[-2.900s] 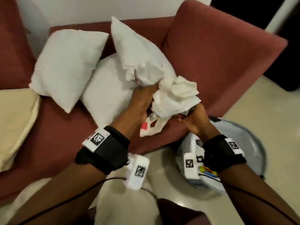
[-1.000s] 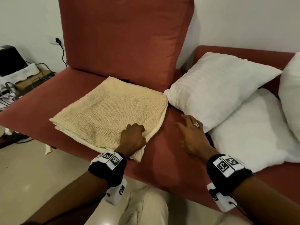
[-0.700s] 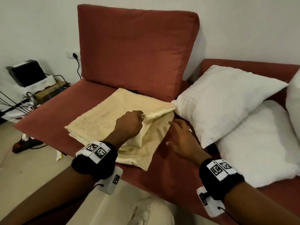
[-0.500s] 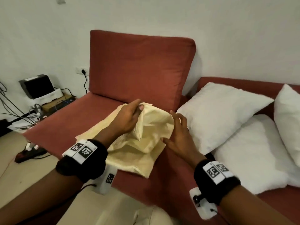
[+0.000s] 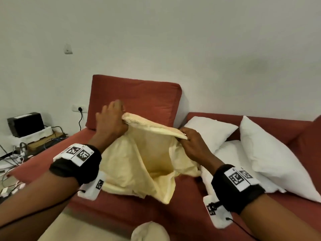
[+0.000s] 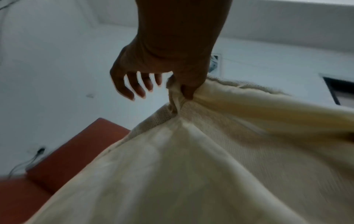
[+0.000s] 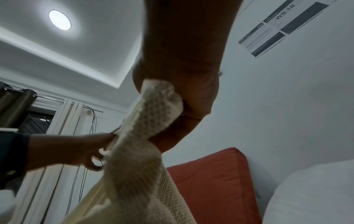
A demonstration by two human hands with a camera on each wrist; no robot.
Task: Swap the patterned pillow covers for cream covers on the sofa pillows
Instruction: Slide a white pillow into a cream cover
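A cream cover (image 5: 139, 159) hangs lifted above the red sofa seat (image 5: 187, 193), its mouth held open between both hands. My left hand (image 5: 112, 122) pinches the cover's left corner; in the left wrist view that thumb and forefinger (image 6: 184, 87) nip the cream cover (image 6: 210, 159) while the other fingers hang free. My right hand (image 5: 192, 141) grips the right end of the upper edge, and the right wrist view shows the textured cream cover (image 7: 145, 136) bunched in that hand (image 7: 182, 106). Three bare white pillows (image 5: 210, 131) (image 5: 271, 153) (image 5: 231, 164) lie on the seat to the right.
An upright red back cushion (image 5: 135, 101) stands behind the cover. To the left of the sofa sit a black box (image 5: 25, 124), a wall socket (image 5: 79, 108) and tangled cables (image 5: 12, 153) on the floor. My cream-trousered knee (image 5: 149, 232) is at the bottom edge.
Both hands have lifted the cream cover off the seat and pulled its edge apart. The right hand, which lay flat beside it, now grips its right end.
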